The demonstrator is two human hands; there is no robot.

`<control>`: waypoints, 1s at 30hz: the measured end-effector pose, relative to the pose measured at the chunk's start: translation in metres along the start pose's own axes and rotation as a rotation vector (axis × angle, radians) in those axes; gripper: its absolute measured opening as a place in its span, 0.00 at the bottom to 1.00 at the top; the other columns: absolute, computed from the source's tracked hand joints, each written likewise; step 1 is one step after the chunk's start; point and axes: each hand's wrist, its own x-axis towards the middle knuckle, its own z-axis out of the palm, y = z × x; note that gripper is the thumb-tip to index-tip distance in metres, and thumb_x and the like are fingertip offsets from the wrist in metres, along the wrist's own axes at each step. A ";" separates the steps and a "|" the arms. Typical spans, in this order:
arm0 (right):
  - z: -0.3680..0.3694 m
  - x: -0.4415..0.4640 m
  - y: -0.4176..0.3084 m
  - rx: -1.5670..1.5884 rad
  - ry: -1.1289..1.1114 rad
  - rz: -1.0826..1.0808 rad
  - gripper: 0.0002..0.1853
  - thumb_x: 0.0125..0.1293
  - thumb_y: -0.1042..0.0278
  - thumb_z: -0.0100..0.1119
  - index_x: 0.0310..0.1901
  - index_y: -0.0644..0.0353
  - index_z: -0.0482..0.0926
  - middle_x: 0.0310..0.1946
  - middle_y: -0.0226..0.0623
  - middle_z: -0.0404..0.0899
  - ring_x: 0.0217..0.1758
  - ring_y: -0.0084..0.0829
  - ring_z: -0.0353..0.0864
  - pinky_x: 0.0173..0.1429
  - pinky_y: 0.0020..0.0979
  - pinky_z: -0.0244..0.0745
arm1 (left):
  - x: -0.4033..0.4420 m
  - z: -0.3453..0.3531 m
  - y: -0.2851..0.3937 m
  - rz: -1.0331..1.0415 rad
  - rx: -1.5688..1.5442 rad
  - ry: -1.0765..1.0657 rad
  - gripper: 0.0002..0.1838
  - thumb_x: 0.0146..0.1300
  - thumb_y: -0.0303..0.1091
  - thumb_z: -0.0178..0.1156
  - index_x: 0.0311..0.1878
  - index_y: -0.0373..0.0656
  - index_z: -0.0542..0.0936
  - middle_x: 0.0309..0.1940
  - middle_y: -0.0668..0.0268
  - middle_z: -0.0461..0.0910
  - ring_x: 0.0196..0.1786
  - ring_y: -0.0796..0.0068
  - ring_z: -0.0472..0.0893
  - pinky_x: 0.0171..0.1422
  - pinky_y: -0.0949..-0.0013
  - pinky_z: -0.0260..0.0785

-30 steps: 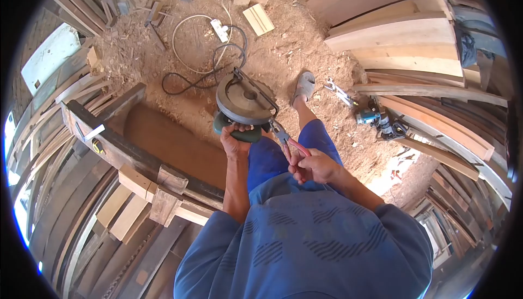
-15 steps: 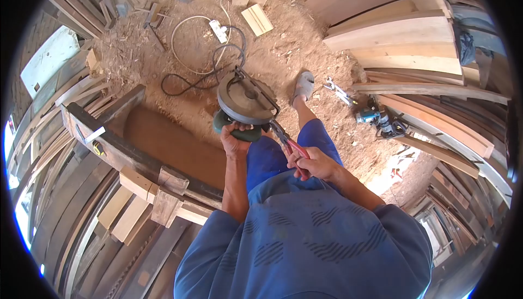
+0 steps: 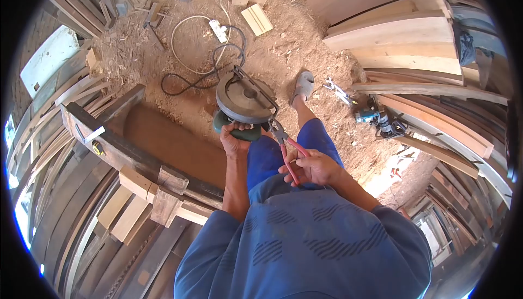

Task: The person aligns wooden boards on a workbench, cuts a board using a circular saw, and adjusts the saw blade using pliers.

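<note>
My left hand [image 3: 235,140] is closed round the green handle of a circular saw [image 3: 243,98], which is held up above my lap. With my right hand [image 3: 311,167] I hold red-handled pliers [image 3: 294,149], their handles spread apart. The pliers' jaws are at the saw's right edge, beside its metal guard frame; what they grip there, if anything, is too small to tell. The saw's body below the round guard is partly hidden by my left hand.
A black cord [image 3: 188,85] and a white power strip [image 3: 218,31] lie on the sawdust floor. At right are a teal power tool [image 3: 369,116] and a metal wrench [image 3: 339,91]. A dark wooden beam [image 3: 131,154] stands at left. Stacked boards [image 3: 400,40] surround the floor.
The pliers' red handles have spread apart, and the fingers of my right hand have loosened round them. The saw has tilted slightly in my left hand.
</note>
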 end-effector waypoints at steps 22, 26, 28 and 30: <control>-0.027 0.017 0.019 0.283 -0.172 0.030 0.08 0.68 0.78 0.52 0.44 0.59 0.79 0.39 0.43 0.81 0.35 0.35 0.83 0.44 0.42 0.82 | 0.000 -0.005 0.004 -0.006 0.010 0.009 0.05 0.55 0.31 0.56 0.29 0.42 0.71 0.25 0.64 0.71 0.33 0.66 0.72 0.48 0.60 0.70; -0.017 0.013 0.020 0.264 -0.158 0.024 0.08 0.70 0.75 0.53 0.48 0.57 0.78 0.43 0.44 0.81 0.40 0.37 0.86 0.47 0.43 0.84 | 0.002 -0.002 0.008 -0.017 -0.002 -0.043 0.05 0.55 0.32 0.56 0.29 0.43 0.71 0.25 0.64 0.71 0.34 0.66 0.72 0.48 0.60 0.70; -0.006 0.006 0.003 0.032 -0.002 0.004 0.09 0.70 0.75 0.53 0.49 0.58 0.78 0.45 0.44 0.81 0.42 0.37 0.87 0.47 0.41 0.85 | 0.007 -0.003 0.006 -0.013 0.031 -0.039 0.05 0.55 0.32 0.56 0.29 0.43 0.71 0.25 0.64 0.71 0.34 0.66 0.73 0.48 0.60 0.70; 0.004 0.002 -0.007 -0.245 0.185 0.014 0.10 0.69 0.76 0.51 0.49 0.59 0.78 0.45 0.44 0.81 0.44 0.36 0.89 0.47 0.39 0.86 | 0.008 -0.005 0.004 -0.019 0.054 -0.018 0.05 0.55 0.32 0.56 0.29 0.43 0.71 0.25 0.64 0.71 0.34 0.66 0.73 0.49 0.59 0.70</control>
